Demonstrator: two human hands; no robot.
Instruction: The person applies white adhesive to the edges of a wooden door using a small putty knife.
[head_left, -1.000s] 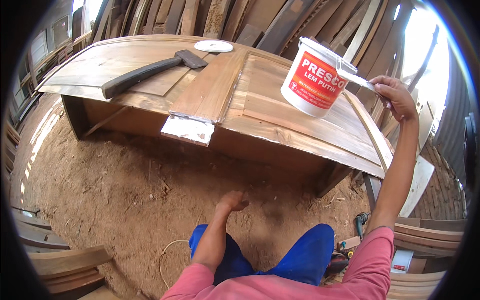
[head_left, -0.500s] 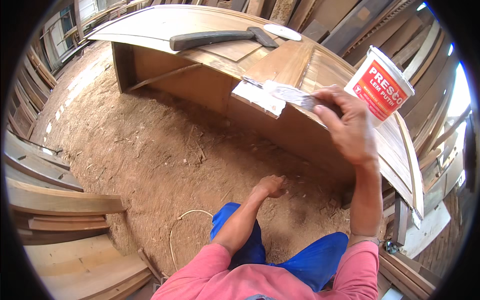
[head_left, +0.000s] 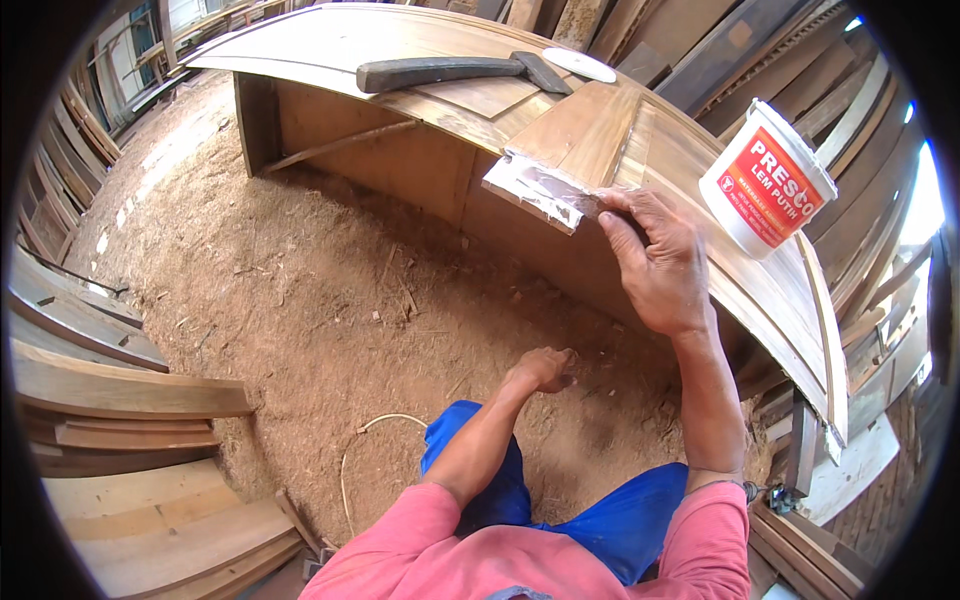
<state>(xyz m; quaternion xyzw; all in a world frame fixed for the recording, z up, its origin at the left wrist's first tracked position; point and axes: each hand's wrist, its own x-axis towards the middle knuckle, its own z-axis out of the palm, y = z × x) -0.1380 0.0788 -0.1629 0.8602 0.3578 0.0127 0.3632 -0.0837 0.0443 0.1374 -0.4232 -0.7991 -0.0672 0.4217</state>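
Note:
My right hand [head_left: 662,262] is closed, thumb against fingers, on a flat white-smeared tool; most of it is hidden and its kind is unclear. The tool is low over the end of a wooden board [head_left: 580,130], where a white paste [head_left: 535,185] coats the end strip. That board lies on a large wooden panel [head_left: 665,150]. Lower down, my left hand [head_left: 545,370] hangs over the ground with its fingers curled, and nothing shows in it. A white tub [head_left: 768,180] with a red label stands on the panel, right of my right hand.
On the panel lie a dark hammer [head_left: 450,72] and a round white lid [head_left: 580,65]. Sawdust and shavings cover the ground [head_left: 300,290]. Planks [head_left: 130,385] are stacked at the left, and more boards [head_left: 740,45] lean behind the panel. A pale cord [head_left: 345,470] curves near my legs.
My right hand has moved slightly left and down with the tool, whose white-smeared blade was plainer before. The panel and everything on it sit slightly farther right in view. My left hand stays put.

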